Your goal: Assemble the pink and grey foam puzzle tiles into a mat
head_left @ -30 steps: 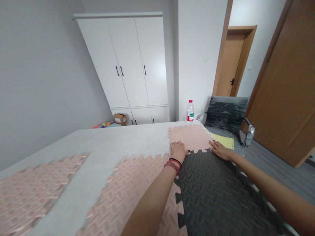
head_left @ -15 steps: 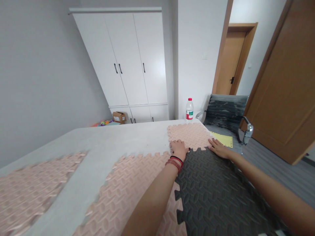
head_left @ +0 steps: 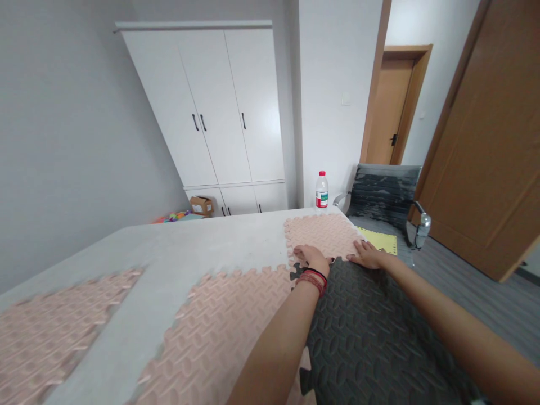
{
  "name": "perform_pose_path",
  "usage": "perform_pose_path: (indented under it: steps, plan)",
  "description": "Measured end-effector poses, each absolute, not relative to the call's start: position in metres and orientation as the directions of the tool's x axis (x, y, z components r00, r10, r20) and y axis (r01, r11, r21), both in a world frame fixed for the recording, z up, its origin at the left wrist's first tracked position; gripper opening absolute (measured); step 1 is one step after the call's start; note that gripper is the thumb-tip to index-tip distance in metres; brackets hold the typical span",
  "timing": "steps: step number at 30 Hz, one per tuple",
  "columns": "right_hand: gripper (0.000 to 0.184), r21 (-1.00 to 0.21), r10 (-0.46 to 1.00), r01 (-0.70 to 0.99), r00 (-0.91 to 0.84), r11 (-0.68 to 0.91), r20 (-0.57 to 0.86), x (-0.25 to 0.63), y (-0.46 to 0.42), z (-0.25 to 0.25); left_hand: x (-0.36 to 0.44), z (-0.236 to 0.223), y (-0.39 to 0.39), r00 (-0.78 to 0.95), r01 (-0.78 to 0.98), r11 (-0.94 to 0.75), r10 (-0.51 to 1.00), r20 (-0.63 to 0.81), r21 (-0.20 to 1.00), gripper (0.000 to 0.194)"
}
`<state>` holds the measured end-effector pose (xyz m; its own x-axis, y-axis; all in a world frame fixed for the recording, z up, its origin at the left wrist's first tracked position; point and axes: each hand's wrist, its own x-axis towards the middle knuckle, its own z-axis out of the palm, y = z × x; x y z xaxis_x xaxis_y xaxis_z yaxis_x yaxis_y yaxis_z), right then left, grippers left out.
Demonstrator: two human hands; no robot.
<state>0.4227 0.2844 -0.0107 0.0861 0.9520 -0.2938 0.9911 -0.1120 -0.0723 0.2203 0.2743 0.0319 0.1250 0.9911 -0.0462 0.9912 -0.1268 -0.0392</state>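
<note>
A black foam floor tile with a raised leaf pattern lies in front of me, its toothed far edge meeting a pink foam tile. My left hand rests on that seam near its left end, fingers bent over the pink tile and thumb apart to the right; it wears red and black bracelets. On the seam's right end my right hand lies palm down with its fingers spread. Left of the black tile is a second pink tile, its side partly joined to the black one; my left forearm hides much of that joint.
Another pink tile lies apart at the left of the white table. A red-capped plastic bottle stands at the far edge. Beyond the right edge are a chair and a yellow sheet. A white cabinet stands behind.
My left hand has shifted slightly right along the seam, uncovering a black toothed corner. My right hand has moved a little left. The view has tilted slightly.
</note>
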Motion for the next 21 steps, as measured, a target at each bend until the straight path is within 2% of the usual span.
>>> perform_pose_path:
  steps: [4, 7, 10, 13, 16, 21]
  plan:
    - [0.092, -0.181, 0.975, 0.98, 0.045, -0.086, -0.219, 0.431, 0.285, -0.025, 0.216, 0.036, 0.271, 0.14, 0.986, -0.144, 0.989, -0.042, -0.086, 0.07]
    - [0.08, -0.26, 0.985, 0.963, 0.029, -0.074, -0.172, 0.441, 0.287, -0.035, 0.2, 0.043, 0.271, 0.23, 0.972, -0.232, 0.972, -0.038, -0.046, 0.062]
    - [0.07, -0.316, 0.992, 0.948, -0.004, -0.036, -0.125, 0.451, 0.291, -0.039, 0.17, 0.053, 0.27, 0.346, 0.938, -0.345, 0.938, -0.024, 0.032, 0.042]
    - [0.069, -0.379, 0.998, 0.925, -0.047, 0.024, -0.051, 0.459, 0.293, -0.04, 0.13, 0.063, 0.263, 0.451, 0.883, -0.447, 0.892, 0.007, 0.145, 0.029]
    - [0.071, -0.433, 0.997, 0.898, -0.069, 0.071, 0.021, 0.465, 0.294, -0.041, 0.086, 0.069, 0.243, 0.505, 0.822, -0.504, 0.86, 0.069, 0.264, 0.026]
    - [0.068, -0.505, 0.993, 0.856, -0.083, 0.116, 0.088, 0.475, 0.287, -0.039, 0.002, 0.079, 0.186, 0.488, 0.773, -0.487, 0.866, 0.109, 0.407, 0.028]
